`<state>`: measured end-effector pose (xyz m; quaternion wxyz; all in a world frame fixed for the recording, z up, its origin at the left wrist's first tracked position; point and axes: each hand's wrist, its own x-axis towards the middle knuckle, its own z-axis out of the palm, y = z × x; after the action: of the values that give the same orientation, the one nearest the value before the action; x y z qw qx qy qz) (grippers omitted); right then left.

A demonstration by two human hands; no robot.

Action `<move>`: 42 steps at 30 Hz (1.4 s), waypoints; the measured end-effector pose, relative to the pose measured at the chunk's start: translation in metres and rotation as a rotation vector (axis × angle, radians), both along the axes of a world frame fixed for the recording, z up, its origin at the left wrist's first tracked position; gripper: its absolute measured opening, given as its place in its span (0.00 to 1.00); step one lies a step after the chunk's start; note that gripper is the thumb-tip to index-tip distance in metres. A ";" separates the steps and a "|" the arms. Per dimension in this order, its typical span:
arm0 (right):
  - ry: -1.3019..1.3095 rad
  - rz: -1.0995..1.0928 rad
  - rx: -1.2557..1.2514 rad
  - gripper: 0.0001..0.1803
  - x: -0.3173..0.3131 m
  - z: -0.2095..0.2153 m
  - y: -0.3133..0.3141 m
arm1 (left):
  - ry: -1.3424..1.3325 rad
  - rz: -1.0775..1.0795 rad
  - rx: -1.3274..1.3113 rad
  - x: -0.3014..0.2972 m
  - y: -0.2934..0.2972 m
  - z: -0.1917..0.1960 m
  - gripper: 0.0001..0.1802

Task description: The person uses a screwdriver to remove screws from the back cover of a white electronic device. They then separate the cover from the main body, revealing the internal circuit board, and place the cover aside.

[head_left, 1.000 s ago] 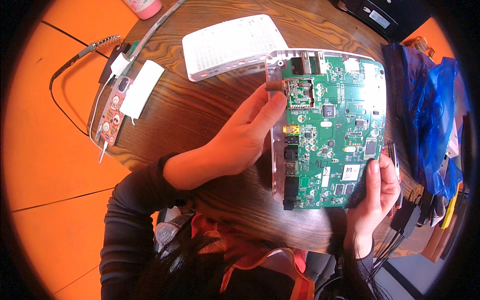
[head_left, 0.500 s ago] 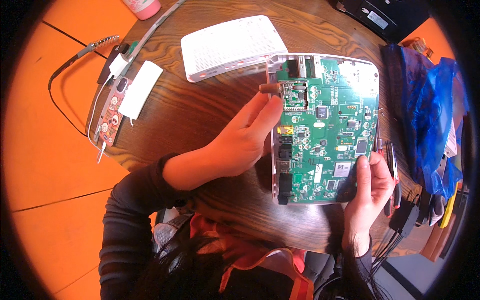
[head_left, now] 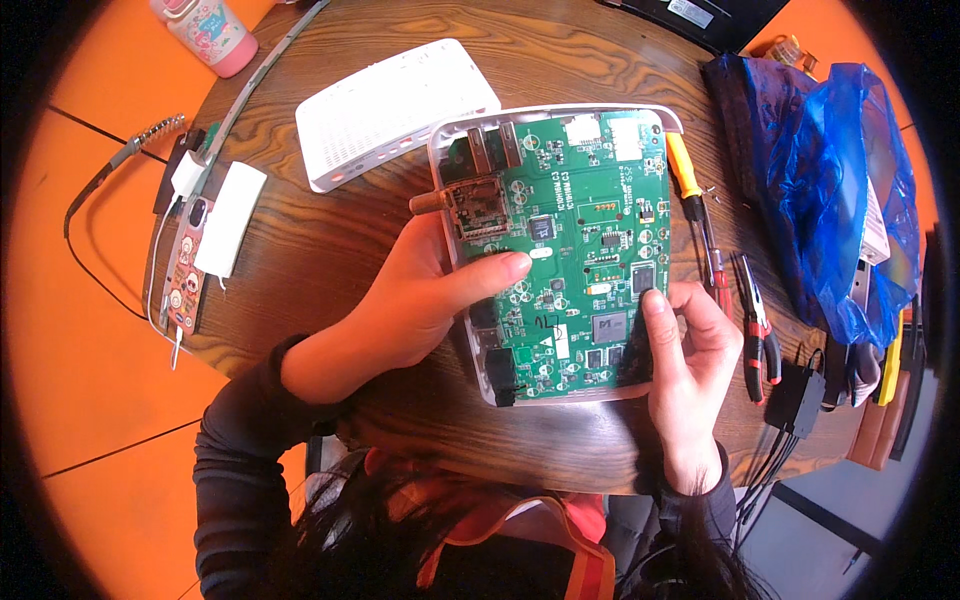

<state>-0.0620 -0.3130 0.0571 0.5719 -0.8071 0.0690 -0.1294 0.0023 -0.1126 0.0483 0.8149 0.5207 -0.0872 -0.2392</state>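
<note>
A green circuit board (head_left: 575,240) sits inside a shallow white plastic casing (head_left: 655,115), held tilted over the table's front half. My left hand (head_left: 390,300) grips its left side, thumb pressed on the board's face and the other fingers hidden behind. Just above that hand, a brass-coloured threaded connector (head_left: 430,203) sticks out past the left edge. My right hand (head_left: 692,355) pinches the lower right edge, its thumb resting on the board beside a dark chip. Behind the casing lies a white vented cover (head_left: 390,115).
Right of the board are a yellow-handled screwdriver (head_left: 684,170), pliers (head_left: 758,345) and a black adapter (head_left: 797,398) with cables. Farther right is a blue plastic bag (head_left: 830,170). At left lie a phone (head_left: 186,265), a white block (head_left: 232,220) and a pink-based bottle (head_left: 228,50).
The board and casing have shifted left in view, along with the whole scene. My left thumb has moved from beside the connector onto the board's face; my right hand keeps its grip.
</note>
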 end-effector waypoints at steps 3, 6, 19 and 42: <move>0.002 0.014 -0.016 0.06 0.000 0.000 0.000 | 0.003 0.018 -0.008 -0.001 0.000 0.000 0.15; 0.016 0.027 -0.046 0.06 0.000 -0.001 0.000 | -0.003 0.024 0.005 -0.001 -0.001 0.000 0.14; -0.175 0.001 0.332 0.06 -0.003 -0.002 -0.001 | -0.100 -0.073 -0.187 0.003 0.002 -0.005 0.29; -0.420 -0.276 0.847 0.19 -0.001 0.011 -0.080 | 0.093 -0.077 -0.125 0.007 0.007 -0.002 0.24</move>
<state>-0.0627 -0.3933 0.0685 0.8288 -0.4437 0.1052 -0.3244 0.0094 -0.1055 0.0461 0.8392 0.4533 -0.0843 -0.2883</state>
